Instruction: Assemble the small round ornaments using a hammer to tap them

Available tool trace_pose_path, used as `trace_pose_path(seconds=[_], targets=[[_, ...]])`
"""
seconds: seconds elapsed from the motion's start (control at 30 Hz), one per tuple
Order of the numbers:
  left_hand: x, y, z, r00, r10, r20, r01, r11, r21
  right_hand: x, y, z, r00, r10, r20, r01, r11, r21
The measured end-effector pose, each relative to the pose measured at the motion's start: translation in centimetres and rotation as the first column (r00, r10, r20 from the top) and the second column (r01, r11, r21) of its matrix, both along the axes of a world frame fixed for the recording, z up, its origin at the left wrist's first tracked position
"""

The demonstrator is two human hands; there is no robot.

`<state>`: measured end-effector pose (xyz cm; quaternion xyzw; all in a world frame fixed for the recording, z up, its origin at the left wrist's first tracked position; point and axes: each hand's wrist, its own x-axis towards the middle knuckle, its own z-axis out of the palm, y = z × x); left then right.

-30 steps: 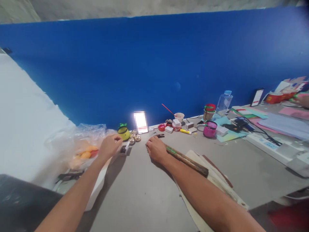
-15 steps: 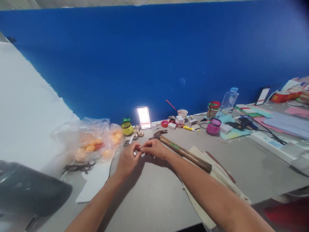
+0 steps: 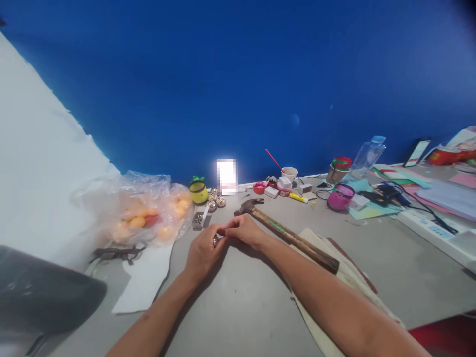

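Note:
My left hand (image 3: 204, 248) is closed around a small shiny metallic ball-like piece (image 3: 215, 240), mostly hidden by the fingers. My right hand (image 3: 245, 230) meets it at the fingertips in a pinch; whatever lies between those fingertips is too small to make out. Just beyond the left hand is a small open box of tiny metallic bits (image 3: 199, 221) with a white strip (image 3: 206, 213) across it. Several similar shiny round pieces (image 3: 215, 201) sit behind that box. A claw hammer (image 3: 286, 233) with a wooden handle lies right behind my right hand and forearm.
A clear plastic bag of orange balls (image 3: 137, 218) and dark glasses (image 3: 117, 254) are on the left. Along the blue wall stand a yellow pot (image 3: 199, 192), a paper cup (image 3: 289, 172) and a plastic bottle (image 3: 369, 157). A power strip (image 3: 427, 225) lies right; folded cloth (image 3: 312, 243) sits under the hammer.
The view has shifted, so the table things appear slightly to the right. Both hands have drawn a little nearer, uncovering the small box. Their fingertips stay together.

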<state>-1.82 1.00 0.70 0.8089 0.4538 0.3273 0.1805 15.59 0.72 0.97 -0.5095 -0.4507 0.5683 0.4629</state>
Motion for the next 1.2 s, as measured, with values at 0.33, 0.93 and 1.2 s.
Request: trace_pose_path(seconds=[0.33, 0.93, 1.2], targets=[[-0.2, -0.2, -0.1, 0.998, 0.009, 0.060, -0.006, 0.998, -0.059, 0.4, 0.0, 0.0, 0.995, 0.099, 0.029, -0.099, 0.995, -0.015], [-0.6, -0.1, -0.7, 0.999, -0.033, -0.037, 0.038, 0.992, 0.124, 0.2, -0.4, 0.1, 0.978, 0.123, 0.171, -0.126, 0.992, 0.007], [-0.5, -0.1, 0.9, 0.964, -0.002, 0.266, 0.073, 0.963, -0.258, 0.0, -0.6, 0.0, 0.997, 0.032, 0.072, -0.035, 0.998, 0.044]])
